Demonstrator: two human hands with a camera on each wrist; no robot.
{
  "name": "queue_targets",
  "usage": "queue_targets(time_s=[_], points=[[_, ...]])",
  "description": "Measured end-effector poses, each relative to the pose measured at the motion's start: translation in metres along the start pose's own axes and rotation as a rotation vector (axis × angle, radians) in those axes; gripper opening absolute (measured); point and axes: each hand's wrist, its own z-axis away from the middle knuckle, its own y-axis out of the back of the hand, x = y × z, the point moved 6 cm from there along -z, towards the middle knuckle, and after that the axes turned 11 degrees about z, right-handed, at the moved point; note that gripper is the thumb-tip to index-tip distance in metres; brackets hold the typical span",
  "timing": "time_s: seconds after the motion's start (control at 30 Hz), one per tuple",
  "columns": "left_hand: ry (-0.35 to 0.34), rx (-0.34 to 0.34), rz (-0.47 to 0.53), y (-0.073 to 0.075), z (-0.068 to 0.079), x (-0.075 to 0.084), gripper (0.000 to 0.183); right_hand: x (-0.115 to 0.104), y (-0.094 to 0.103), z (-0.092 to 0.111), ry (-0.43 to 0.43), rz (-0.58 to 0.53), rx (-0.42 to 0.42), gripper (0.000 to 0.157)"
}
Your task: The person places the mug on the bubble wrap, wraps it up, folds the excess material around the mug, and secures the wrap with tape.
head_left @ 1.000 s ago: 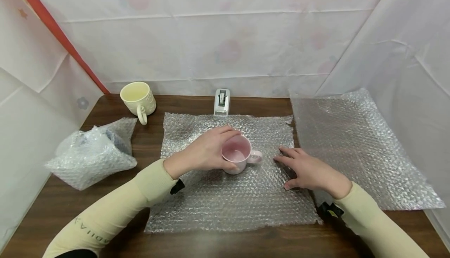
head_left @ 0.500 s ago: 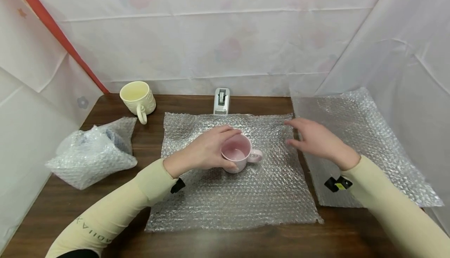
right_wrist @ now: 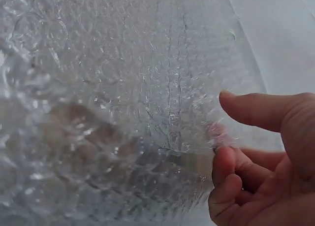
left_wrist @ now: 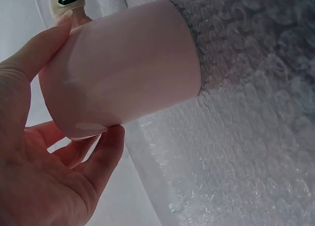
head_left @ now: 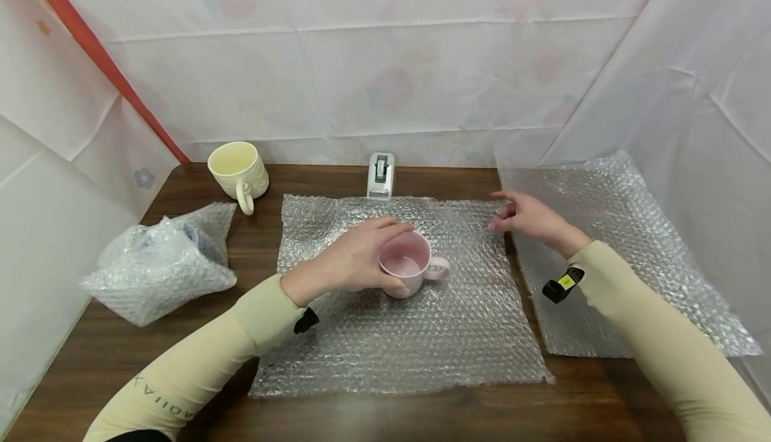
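Note:
A pink mug (head_left: 405, 264) stands upright on a sheet of bubble wrap (head_left: 458, 335), its handle pointing right. My left hand (head_left: 361, 254) grips the mug from the left, thumb near the front and fingers at the back of the rim. In the left wrist view, thumb and fingertips press the mug's (left_wrist: 123, 73) smooth wall. My right hand (head_left: 530, 217) is at the sheet's far right corner. One fingertip shows through the bubble wrap (right_wrist: 147, 88) in the right wrist view. The thumb stands apart from the other fingers, some of which are bent.
A second bubble wrap sheet (head_left: 626, 268) lies on the right. A pale yellow mug (head_left: 239, 173) stands at the back left, with a bubble-wrapped bundle (head_left: 162, 261) in front of it. A tape dispenser (head_left: 381, 174) sits behind the middle sheet on the wooden table (head_left: 421, 415).
My right hand has moved from the sheet's right side, beside the mug handle, away to its far right corner. The left hand and the pink mug have stayed put.

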Motion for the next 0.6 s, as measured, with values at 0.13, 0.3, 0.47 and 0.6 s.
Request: queue_targets(time_s=[0.13,0.3,0.47,0.6], points=[[-0.002,0.006,0.007,0.0,0.0,0.001,0.099,0.004,-0.004,0.001,0.033,0.021,-0.005,0.044],[-0.006,0.019,0.026,-0.002,-0.001,0.003,0.098,0.006,-0.003,0.008,0.066,-0.024,-0.015,0.028],[0.014,0.019,0.054,-0.004,-0.005,0.005,0.1,-0.003,0.0,0.016,0.083,-0.204,-0.034,0.034],[0.048,0.025,0.07,-0.006,-0.008,0.005,0.113,-0.024,-0.002,0.023,0.169,-0.381,-0.049,0.033]])
